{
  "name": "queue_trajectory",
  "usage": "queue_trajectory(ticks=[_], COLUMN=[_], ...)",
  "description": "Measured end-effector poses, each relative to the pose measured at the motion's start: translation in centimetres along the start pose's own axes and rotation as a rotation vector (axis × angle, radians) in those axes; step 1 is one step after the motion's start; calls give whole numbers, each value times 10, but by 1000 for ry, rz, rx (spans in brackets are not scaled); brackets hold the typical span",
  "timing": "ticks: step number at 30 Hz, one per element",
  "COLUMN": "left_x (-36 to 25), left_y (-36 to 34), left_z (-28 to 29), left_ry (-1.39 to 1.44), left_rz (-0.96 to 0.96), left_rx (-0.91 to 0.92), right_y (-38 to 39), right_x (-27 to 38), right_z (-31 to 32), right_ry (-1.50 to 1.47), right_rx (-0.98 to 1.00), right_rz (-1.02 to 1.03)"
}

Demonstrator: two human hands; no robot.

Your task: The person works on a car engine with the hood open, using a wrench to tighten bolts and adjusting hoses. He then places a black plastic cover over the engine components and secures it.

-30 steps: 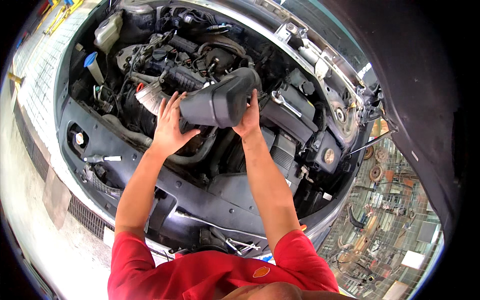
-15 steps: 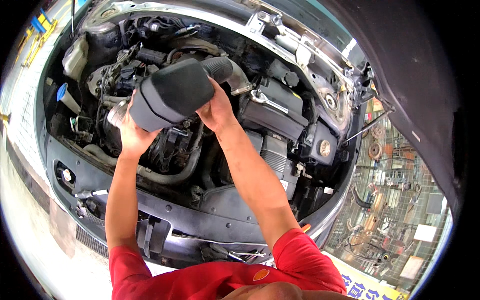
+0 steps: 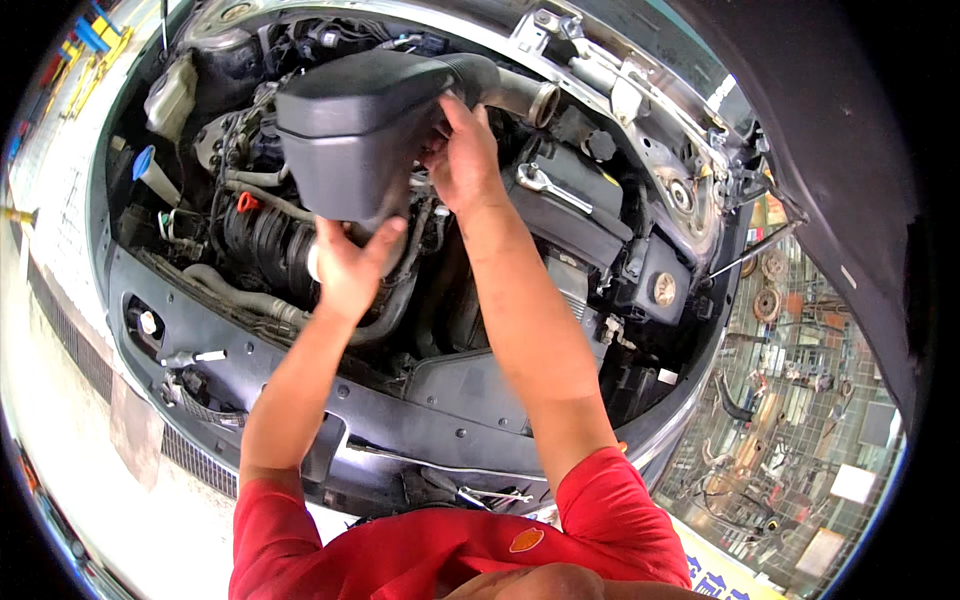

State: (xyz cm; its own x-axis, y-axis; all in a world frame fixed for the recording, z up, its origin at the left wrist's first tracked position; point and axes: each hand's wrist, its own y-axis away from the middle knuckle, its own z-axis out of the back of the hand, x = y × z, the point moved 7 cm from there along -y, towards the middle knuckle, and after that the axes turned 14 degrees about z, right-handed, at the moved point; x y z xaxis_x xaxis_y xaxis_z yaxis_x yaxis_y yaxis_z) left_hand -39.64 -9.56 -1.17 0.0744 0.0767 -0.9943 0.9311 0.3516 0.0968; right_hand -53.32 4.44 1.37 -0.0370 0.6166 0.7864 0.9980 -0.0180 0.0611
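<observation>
A large black plastic air-intake housing (image 3: 355, 130) with a ribbed hose and a metal pipe end (image 3: 525, 97) is lifted over the open engine bay (image 3: 260, 240). My left hand (image 3: 350, 265) grips its underside from below. My right hand (image 3: 465, 155) holds its right side near the hose joint. Both red-sleeved forearms reach up from the lower edge.
A silver wrench (image 3: 550, 187) lies on the black battery cover (image 3: 580, 215) to the right. A white fluid reservoir (image 3: 170, 95) and a blue-capped filler (image 3: 150, 170) sit at the left. The raised hood (image 3: 830, 160) hangs at the right, with shelves of parts (image 3: 790, 430) below it.
The housing has been raised and tilted up toward the camera, moving from the bay's middle to the upper left. My left hand has shifted under it.
</observation>
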Motion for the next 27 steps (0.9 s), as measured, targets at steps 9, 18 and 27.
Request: queue_trajectory(ticks=[9,18,27], left_x=[63,101,150], left_y=[56,94,112], left_z=[-44,-75,-61], left_ry=[30,-46,-668], left_rz=[94,134,202], left_rx=[123,59,310], right_y=[31,43,48], right_x=[-5,-34,-60], right_z=[27,97,155], right_ry=[104,223,155], right_rx=[44,5,85], right_rz=[-59,-204,-385])
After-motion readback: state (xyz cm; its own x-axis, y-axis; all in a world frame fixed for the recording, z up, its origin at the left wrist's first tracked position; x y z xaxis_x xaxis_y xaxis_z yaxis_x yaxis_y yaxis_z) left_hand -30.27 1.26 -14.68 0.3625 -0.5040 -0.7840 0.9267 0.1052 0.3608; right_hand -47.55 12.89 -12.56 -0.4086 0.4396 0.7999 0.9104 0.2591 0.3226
